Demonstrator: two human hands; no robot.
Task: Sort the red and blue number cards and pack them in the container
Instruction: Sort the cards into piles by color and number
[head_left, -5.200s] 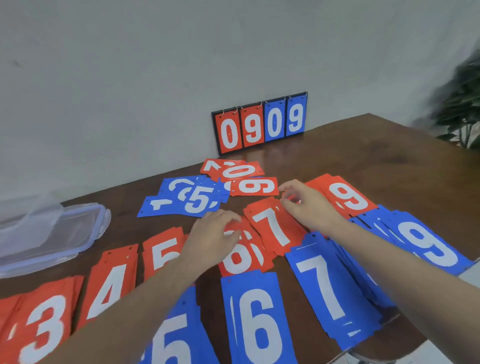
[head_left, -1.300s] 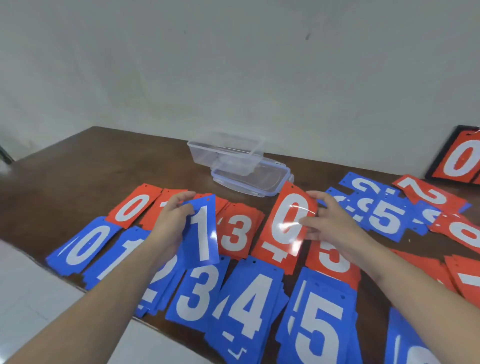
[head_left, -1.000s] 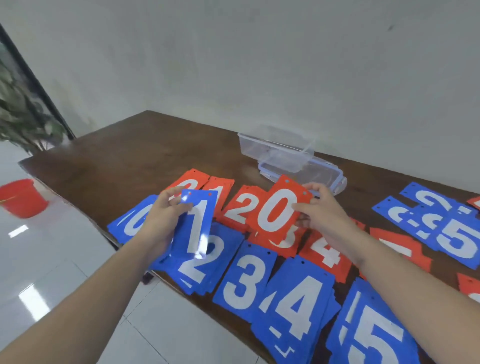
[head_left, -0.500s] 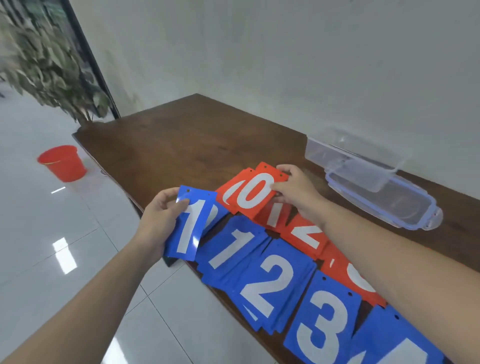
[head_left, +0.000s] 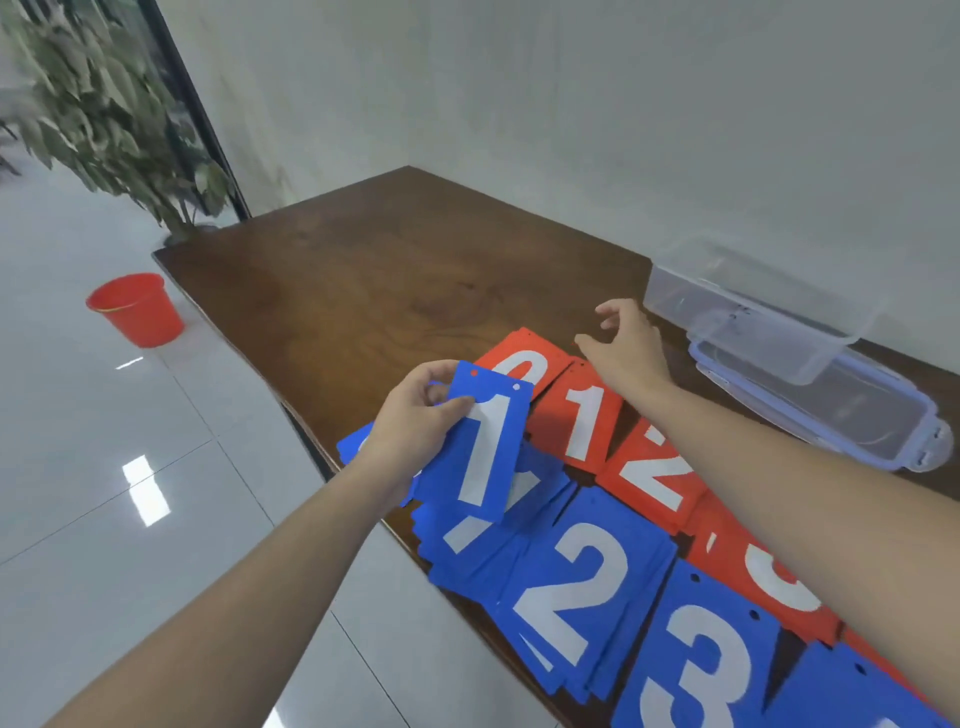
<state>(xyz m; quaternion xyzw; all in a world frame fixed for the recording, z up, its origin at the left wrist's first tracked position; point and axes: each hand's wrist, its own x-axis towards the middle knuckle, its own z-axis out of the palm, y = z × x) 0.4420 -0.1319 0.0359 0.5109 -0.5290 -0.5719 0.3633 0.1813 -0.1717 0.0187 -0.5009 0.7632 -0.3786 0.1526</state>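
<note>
Left hand around glossy blue 1 card, two punched holes.

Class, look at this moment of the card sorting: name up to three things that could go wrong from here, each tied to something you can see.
1. The blue 1 pile and blue 2 pile overhang the table edge; a nudge might tip cards onto the floor.
2. The left hand pinches the blue 1 card near one edge, so it could slip.
3. The right forearm crosses above the red piles and could brush them out of order.
</note>
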